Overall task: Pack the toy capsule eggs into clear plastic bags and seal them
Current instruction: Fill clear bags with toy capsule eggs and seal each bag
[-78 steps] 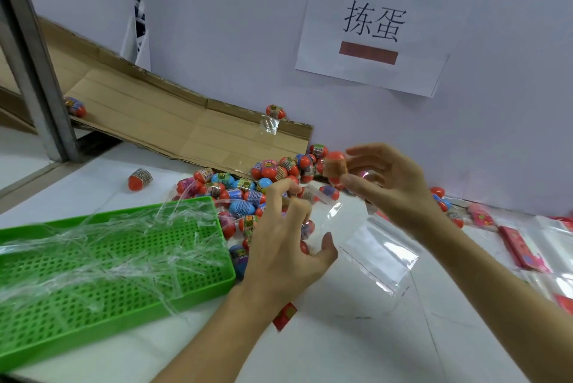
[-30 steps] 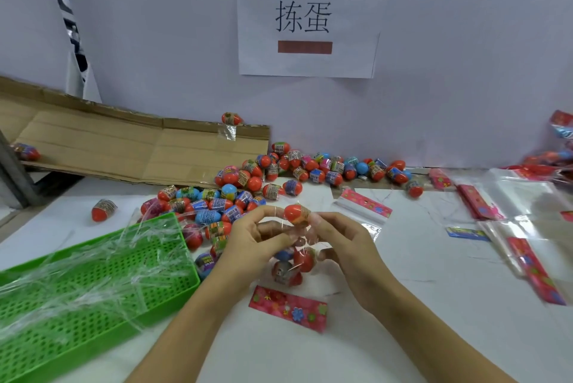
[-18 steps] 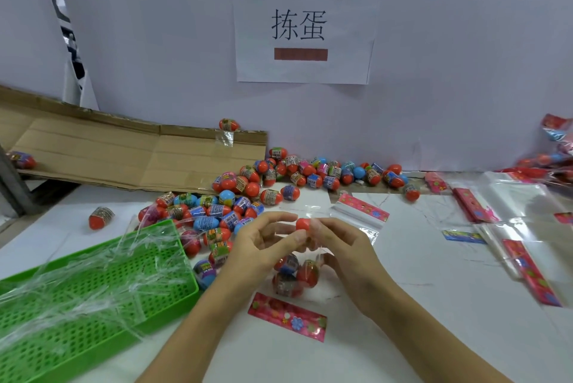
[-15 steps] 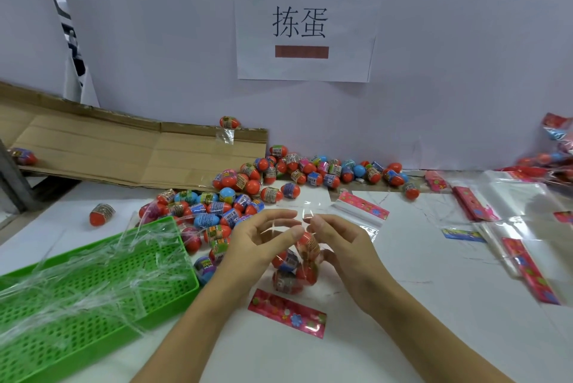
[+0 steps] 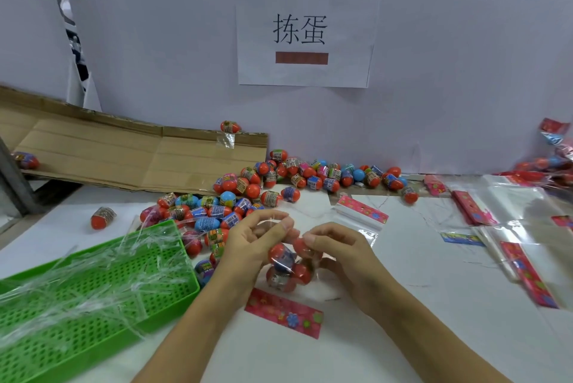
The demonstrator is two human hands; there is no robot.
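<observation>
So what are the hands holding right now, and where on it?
Both hands, left and right, pinch the clear plastic bag of capsule eggs at its open top edge, one at each side.

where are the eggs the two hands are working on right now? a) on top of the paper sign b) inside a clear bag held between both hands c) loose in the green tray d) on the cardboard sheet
b: the left hand and right hand pinch the top of a clear bag with several eggs bunched inside it, above the table.
</observation>
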